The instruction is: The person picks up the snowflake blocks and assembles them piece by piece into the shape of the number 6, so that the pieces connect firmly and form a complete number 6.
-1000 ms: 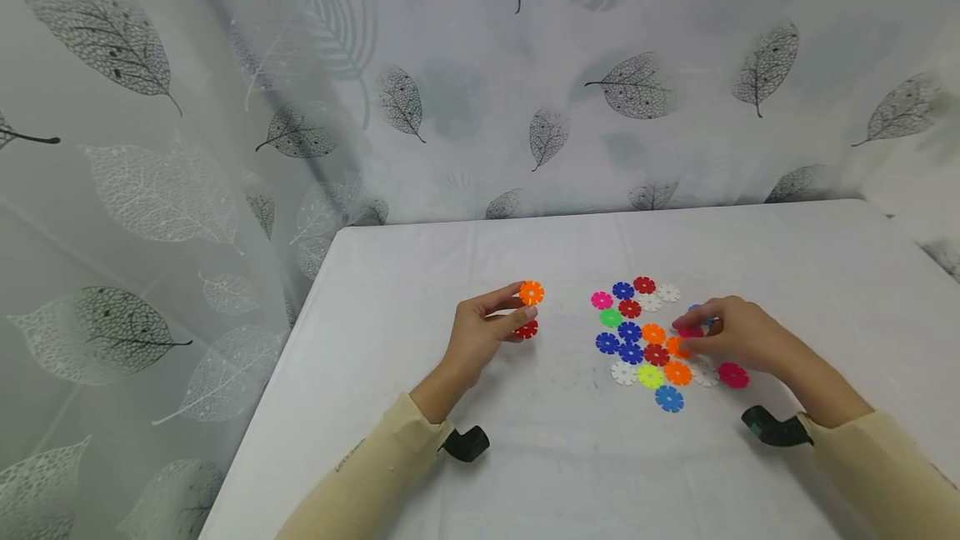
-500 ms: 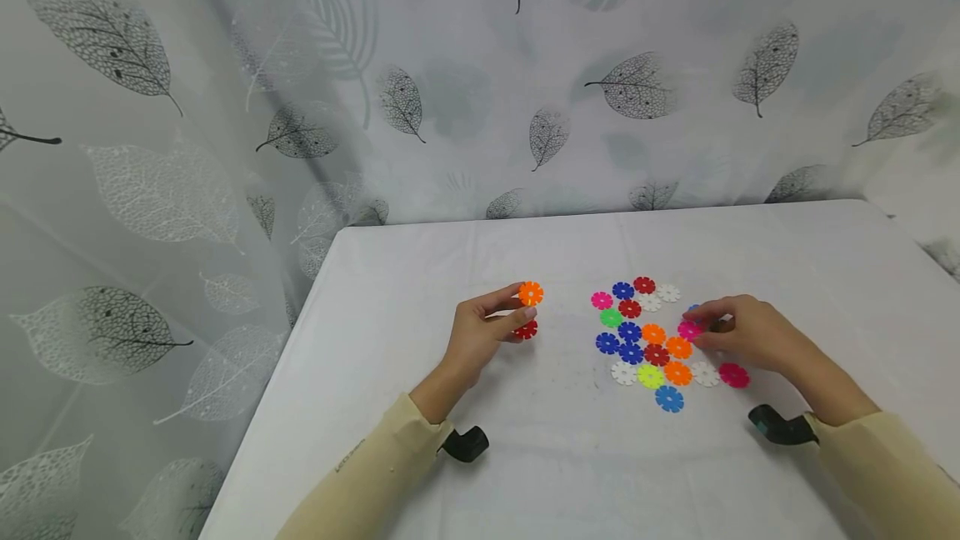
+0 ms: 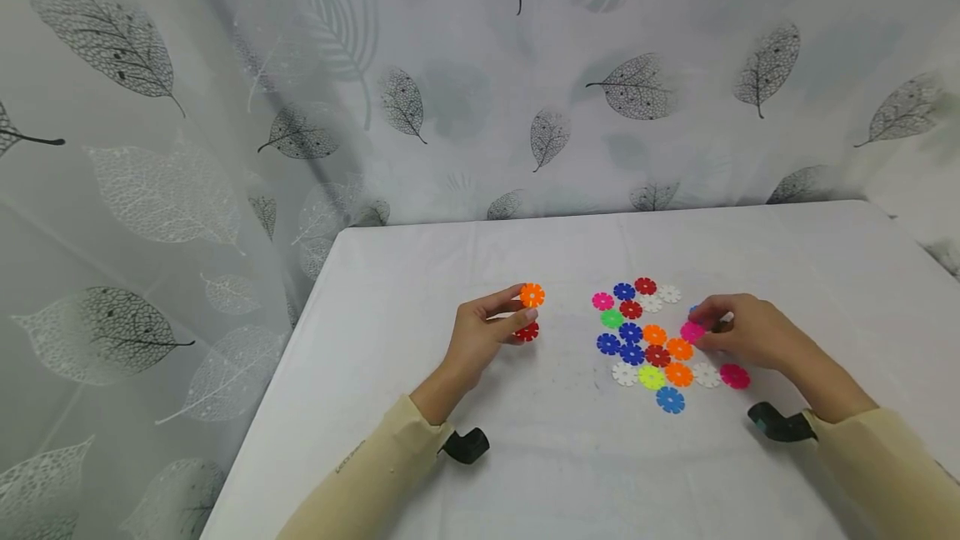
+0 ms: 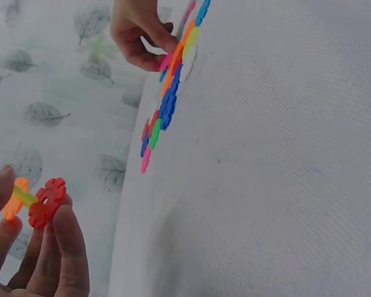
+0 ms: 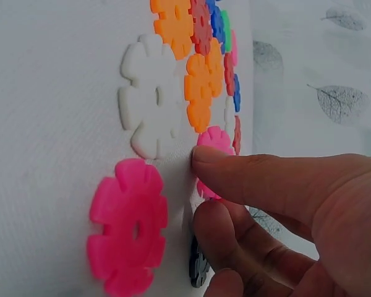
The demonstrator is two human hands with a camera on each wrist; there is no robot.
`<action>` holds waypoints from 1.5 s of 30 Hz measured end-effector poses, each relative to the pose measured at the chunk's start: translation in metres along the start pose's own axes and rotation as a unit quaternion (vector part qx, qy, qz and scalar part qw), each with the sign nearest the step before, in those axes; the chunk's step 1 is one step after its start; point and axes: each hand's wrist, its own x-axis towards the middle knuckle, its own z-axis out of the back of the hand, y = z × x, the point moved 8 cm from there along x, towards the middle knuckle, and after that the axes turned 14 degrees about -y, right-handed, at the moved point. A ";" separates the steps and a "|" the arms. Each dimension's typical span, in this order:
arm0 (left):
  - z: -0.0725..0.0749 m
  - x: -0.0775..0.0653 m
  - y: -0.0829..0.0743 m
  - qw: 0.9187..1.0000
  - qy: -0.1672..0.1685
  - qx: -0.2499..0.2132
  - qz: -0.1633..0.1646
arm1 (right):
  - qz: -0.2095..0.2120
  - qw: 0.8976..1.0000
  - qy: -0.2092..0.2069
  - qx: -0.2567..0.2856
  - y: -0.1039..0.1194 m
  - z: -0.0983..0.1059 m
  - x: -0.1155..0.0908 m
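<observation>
My left hand (image 3: 487, 327) pinches a small joined piece of notched plastic snowflake discs above the table's left part. It consists of an orange disc (image 3: 532, 295), a red disc (image 4: 47, 203) and a yellow disc (image 4: 25, 196) seen edge-on between them. At the right side of a spread of loose discs, my right hand (image 3: 746, 332) holds a pink snowflake disc (image 5: 214, 140) between thumb and fingers. The thumb covers part of it in the right wrist view. Just under these fingers lies a dark-looking disc (image 5: 199, 263), partly hidden.
Loose discs lie flat on the white-covered table (image 3: 555, 457), among them blue (image 3: 632, 354), green (image 3: 612, 318), yellow-green (image 3: 651, 377), white (image 5: 151, 96) and another pink disc (image 5: 127, 226). A leaf-patterned curtain (image 3: 465, 107) hangs behind. Black wrist mounts (image 3: 467, 446) jut from both sleeves.
My right hand has drawn back slightly to the right with the pink disc, uncovering an orange disc beside it. My left hand stays in place with its joined discs.
</observation>
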 end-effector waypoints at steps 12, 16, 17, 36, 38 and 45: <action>-0.001 -0.002 -0.001 1.000 0.008 -0.006 0.003 | 0.019 0.999 -0.010 0.040 0.013 0.003 0.004; -0.001 -0.002 -0.001 1.000 0.011 -0.011 0.004 | 0.027 0.997 -0.021 0.062 0.025 0.002 0.006; -0.001 -0.002 -0.001 1.000 0.012 -0.011 0.003 | 0.030 0.997 -0.024 0.069 0.029 0.002 0.007; -0.010 -0.012 -0.007 0.999 0.038 -0.022 0.012 | 0.120 0.965 -0.024 0.234 0.124 -0.015 0.015; -0.011 -0.012 -0.007 0.999 0.039 -0.020 0.014 | 0.124 0.960 -0.022 0.252 0.130 -0.017 0.016; -0.013 -0.013 -0.005 0.998 0.049 -0.028 0.019 | 0.122 0.950 -0.016 0.285 0.143 -0.022 0.017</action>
